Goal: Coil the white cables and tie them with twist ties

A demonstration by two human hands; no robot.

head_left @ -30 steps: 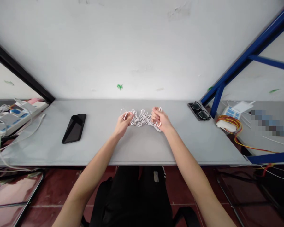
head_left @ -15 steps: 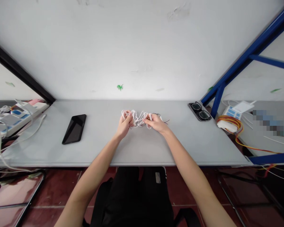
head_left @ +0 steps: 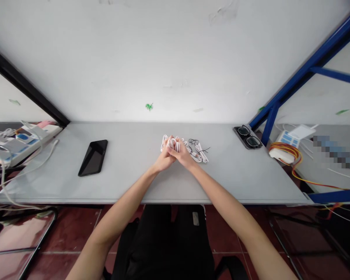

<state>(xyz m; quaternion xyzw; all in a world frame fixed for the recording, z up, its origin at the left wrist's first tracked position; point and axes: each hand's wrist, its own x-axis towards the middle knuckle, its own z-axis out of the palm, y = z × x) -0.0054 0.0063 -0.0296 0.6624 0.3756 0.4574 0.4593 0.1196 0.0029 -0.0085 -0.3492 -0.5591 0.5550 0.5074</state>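
Lying at the left end of the long gray table (head_left: 128, 182) is a white power strip (head_left: 17, 147) with a white cord (head_left: 41, 159) running from it across the table. To the right of that, a flat black smartphone (head_left: 93, 157) lies on the table, well apart from the hands. Near the middle, the person's left hand (head_left: 163, 158) and right hand (head_left: 183, 154) press together and touch. Their fingers (head_left: 171, 147) curl shut around loops of a long white cable (head_left: 196, 156), so the hands pinch the loops tight. I cannot tell just which loop each finger holds. The cable sits on the table in a small bunch, with one end of the bunch in the hands and the rest poking out to the right. Thin black wires (head_left: 196, 142) stick out from the cable just past the right hand. Farther right, a pair of black glasses (head_left: 247, 137) lies near the back edge of the table. Past the table's right end are a white box (head_left: 281, 156) and red and yellow wires (head_left: 294, 163), under a blue metal frame (head_left: 309, 79).
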